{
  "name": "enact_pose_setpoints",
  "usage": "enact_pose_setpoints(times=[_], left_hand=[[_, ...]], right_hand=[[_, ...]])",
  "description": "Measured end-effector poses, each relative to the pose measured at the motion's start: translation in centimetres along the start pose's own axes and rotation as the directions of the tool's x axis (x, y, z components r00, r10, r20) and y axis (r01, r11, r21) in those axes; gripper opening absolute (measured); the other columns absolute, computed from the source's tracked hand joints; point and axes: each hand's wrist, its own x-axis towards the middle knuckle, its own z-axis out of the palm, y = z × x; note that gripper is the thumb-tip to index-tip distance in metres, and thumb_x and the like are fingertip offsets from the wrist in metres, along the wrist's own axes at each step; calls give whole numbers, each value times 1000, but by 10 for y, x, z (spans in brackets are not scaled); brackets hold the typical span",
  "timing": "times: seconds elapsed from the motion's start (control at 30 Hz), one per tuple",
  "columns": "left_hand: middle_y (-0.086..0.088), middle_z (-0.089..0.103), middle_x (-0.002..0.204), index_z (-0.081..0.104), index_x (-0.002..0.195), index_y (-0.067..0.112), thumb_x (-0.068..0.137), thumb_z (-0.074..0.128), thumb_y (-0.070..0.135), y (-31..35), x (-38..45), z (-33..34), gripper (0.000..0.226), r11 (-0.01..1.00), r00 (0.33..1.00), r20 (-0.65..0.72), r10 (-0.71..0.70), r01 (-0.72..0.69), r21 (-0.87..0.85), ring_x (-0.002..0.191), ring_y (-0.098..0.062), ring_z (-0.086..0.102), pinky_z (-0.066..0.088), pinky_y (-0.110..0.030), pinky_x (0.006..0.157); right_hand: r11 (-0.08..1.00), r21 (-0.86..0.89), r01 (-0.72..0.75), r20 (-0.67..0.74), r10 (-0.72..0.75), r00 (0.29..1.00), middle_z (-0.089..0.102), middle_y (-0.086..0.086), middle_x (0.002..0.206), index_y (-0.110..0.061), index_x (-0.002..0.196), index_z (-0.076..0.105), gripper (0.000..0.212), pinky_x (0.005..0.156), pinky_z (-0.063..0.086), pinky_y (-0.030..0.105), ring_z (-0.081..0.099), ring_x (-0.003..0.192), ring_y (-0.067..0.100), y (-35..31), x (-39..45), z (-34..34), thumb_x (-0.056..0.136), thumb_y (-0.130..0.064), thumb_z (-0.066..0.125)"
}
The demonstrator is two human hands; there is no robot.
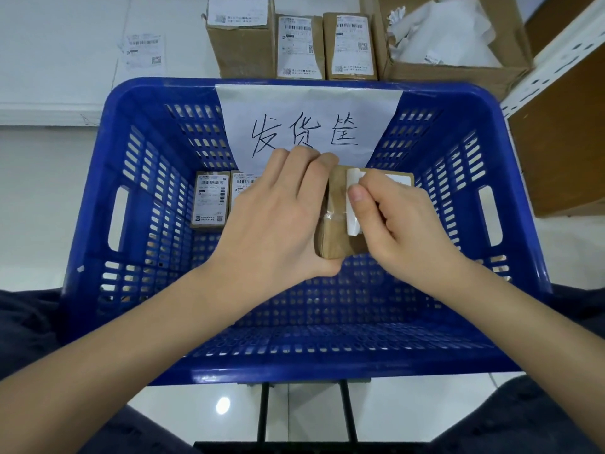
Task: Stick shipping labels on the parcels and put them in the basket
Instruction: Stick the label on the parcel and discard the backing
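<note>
A brown parcel (334, 231) is held in the air over the middle of the blue basket (98, 178), above its floor. The left hand (278, 211) grips the parcel from the left, fingers curled over its far edge and thumb under its near corner. The right hand (393, 221) rests on the parcel's right part, its thumb and curled fingers pinching a white shipping label (352, 204) whose left edge lies on the top face; how much of it is stuck down is hard to tell. On the basket floor at the far left lie two labelled parcels (209, 199) side by side, the right one partly hidden by the left hand. A handwritten paper sign (304, 126) hangs on the far wall. Beyond the basket stand three labelled boxes (299, 47), an open carton of white paper (458, 60) to their right, and loose labels (144, 50) lie far left.
</note>
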Motion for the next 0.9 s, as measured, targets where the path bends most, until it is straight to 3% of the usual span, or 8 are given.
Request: enact_pose_setpoints(times=[0.23, 0.33, 0.47, 0.67, 0.77, 0.9], left_hand=[[-15, 57, 111, 54, 121, -3, 52, 78, 38, -4, 1, 1, 84, 998, 999, -36, 18, -20, -53, 97, -22, 44, 41, -25, 62], [-14, 56, 112, 53, 121, -2, 52, 79, 39, -6, 2, 4, 85, 994, 997, -73, 15, -23, -103, 99, -23, 45, 52, -38, 61], [-14, 55, 114, 51, 123, -3, 57, 73, 42, -8, 5, 7, 83, 988, 997, -75, 34, -45, -146, 103, -25, 48, 47, -36, 75], [-15, 49, 120, 43, 127, -1, 57, 76, 39, -10, 4, 11, 87, 987, 999, -36, 8, -14, -163, 110, -26, 46, 51, -41, 74], [-18, 51, 114, 44, 122, -4, 45, 81, 33, -5, 3, 14, 93, 999, 999, 52, 5, -4, -37, 102, -27, 42, 47, -32, 68], [-20, 55, 103, 52, 112, -9, 33, 87, 38, -2, -3, 16, 98, 983, 992, 123, -7, -16, 185, 91, -35, 53, 48, -38, 71]], right_hand=[[999, 42, 0, -5, 1, 1000, 28, -20, 57, -21, 71, 32, 27, 49, 28, 16, 35, 50, -1, -1, 1, -6, 97, -28, 34], [998, 57, 4, -7, -4, 1000, 29, -18, 57, -19, 70, 33, 29, 49, 28, 16, 32, 51, 3, -1, 2, -10, 98, -27, 34], [997, 72, -10, 3, 10, 1000, 30, -17, 56, -19, 69, 32, 30, 49, 27, 16, 33, 51, 5, -2, 2, -15, 98, -27, 34], [994, 101, -31, 36, 27, 999, 31, -16, 55, -32, 69, 28, 29, 49, 28, 14, 36, 51, 4, -4, 3, -18, 97, -31, 33], [999, 42, -27, 73, 24, 997, 32, -17, 55, -21, 71, 36, 28, 50, 31, 16, 37, 52, 6, -4, 2, -10, 97, -32, 32], [998, 56, -4, 116, -2, 993, 32, -18, 56, -19, 73, 38, 27, 51, 32, 18, 35, 50, 8, -7, -4, 1, 97, -30, 33]])
